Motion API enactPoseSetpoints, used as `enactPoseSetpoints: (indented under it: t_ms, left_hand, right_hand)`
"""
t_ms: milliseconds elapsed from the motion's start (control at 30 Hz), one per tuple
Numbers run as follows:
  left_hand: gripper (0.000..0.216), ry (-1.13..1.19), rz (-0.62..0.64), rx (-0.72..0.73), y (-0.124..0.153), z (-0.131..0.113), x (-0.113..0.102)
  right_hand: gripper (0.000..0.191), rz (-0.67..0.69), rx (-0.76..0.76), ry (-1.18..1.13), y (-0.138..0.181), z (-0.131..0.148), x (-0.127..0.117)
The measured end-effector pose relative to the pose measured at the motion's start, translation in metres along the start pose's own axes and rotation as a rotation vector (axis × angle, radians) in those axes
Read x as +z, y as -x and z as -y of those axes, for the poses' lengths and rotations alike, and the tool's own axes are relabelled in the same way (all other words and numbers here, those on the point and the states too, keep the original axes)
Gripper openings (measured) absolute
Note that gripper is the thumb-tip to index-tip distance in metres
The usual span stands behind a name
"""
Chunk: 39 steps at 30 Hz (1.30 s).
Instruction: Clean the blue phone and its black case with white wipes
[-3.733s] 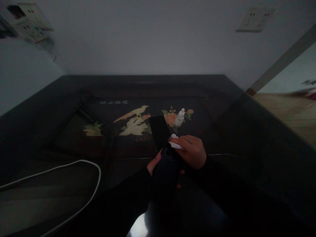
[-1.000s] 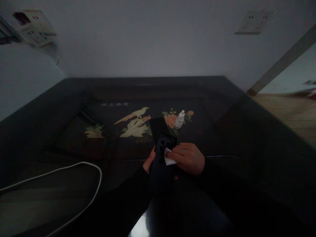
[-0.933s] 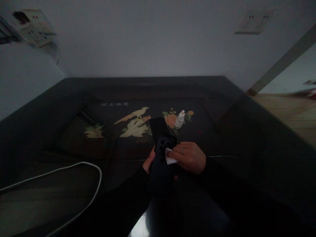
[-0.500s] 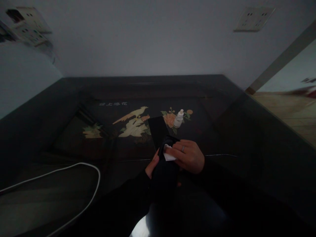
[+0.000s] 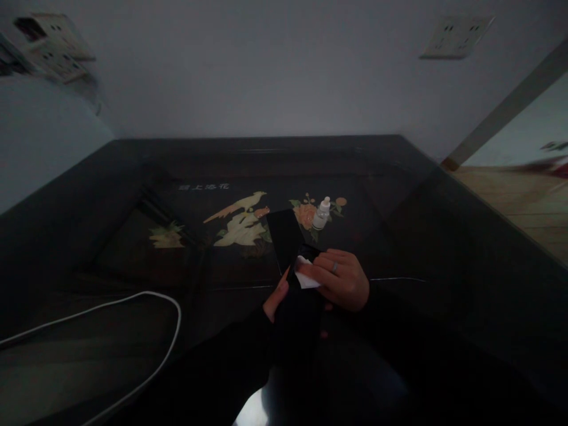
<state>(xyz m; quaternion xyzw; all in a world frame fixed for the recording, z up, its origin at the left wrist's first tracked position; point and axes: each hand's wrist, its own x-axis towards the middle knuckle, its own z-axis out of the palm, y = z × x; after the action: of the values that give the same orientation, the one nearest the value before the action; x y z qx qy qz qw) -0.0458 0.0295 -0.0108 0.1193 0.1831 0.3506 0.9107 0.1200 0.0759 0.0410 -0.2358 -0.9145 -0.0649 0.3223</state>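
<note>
My left hand (image 5: pixel 276 299) grips a dark phone (image 5: pixel 298 313) by its edge, its upper end pointing away from me. My right hand (image 5: pixel 339 279) presses a small white wipe (image 5: pixel 306 278) against the phone's upper part, fingers closed over the wipe. A ring sits on one finger. Just beyond the phone lies a flat black rectangle (image 5: pixel 284 235) on the dark table (image 5: pixel 133 248). A small white dropper bottle (image 5: pixel 321 214) stands upright behind it, apart from both hands.
The table top carries an inlaid bird-and-flower picture (image 5: pixel 242 219). A white cable (image 5: pixel 133 331) loops across the near left. Wall sockets sit at upper left (image 5: pixel 53 44) and upper right (image 5: pixel 455 36). A wooden floor (image 5: pixel 523 201) shows at right.
The phone has tilted so its camera lenses no longer show. My right hand with the wipe has slid slightly up along the phone. The bottle and black rectangle have stayed put.
</note>
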Motion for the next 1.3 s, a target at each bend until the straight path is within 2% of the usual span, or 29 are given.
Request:
enactPoseSetpoints:
  t_ms: [133,333,433,533,667,800,900,1000,1100,1200,1300]
  left_hand:
    - [0.090,0.080,0.026,-0.081,0.002,0.002,0.005]
    - [0.075,0.081,0.056,-0.068,0.000,0.000,0.001]
    - [0.082,0.073,0.059,-0.069,0.000,-0.003,0.002]
    - [0.084,0.012,-0.007,0.014,0.002,-0.006,0.009]
    - [0.070,-0.098,-0.041,0.161,0.005,-0.007,0.019]
    - [0.056,-0.094,-0.033,0.298,0.004,-0.004,0.019]
    - [0.054,-0.098,-0.064,0.333,0.003,-0.003,0.017]
    - [0.063,-0.054,-0.057,0.236,0.004,-0.004,0.015]
    - [0.075,0.040,0.024,0.057,0.004,-0.004,0.012]
    - [0.082,0.120,0.098,-0.082,0.003,-0.003,0.007]
    - [0.082,0.137,0.114,-0.134,0.003,-0.001,0.003]
  right_hand:
    - [0.021,0.017,0.070,0.056,0.000,-0.001,0.001]
    - [0.016,0.012,0.199,0.120,0.005,-0.003,0.001]
    - [0.013,0.022,0.255,0.145,0.006,-0.004,0.003]
    - [0.012,0.040,0.321,0.158,0.005,-0.003,0.005]
    - [0.012,0.057,0.412,0.153,0.004,0.000,0.007]
    - [0.008,0.110,0.489,0.095,0.002,0.008,0.007]
    - [0.007,0.126,0.513,0.002,0.000,0.013,0.006]
    - [0.008,0.058,0.538,-0.085,-0.001,0.012,0.004]
    - [0.008,-0.028,0.517,-0.072,-0.001,0.006,0.004]
    - [0.008,-0.037,0.445,0.023,0.000,0.002,0.006]
    - [0.010,-0.020,0.379,0.064,0.001,0.002,0.007]
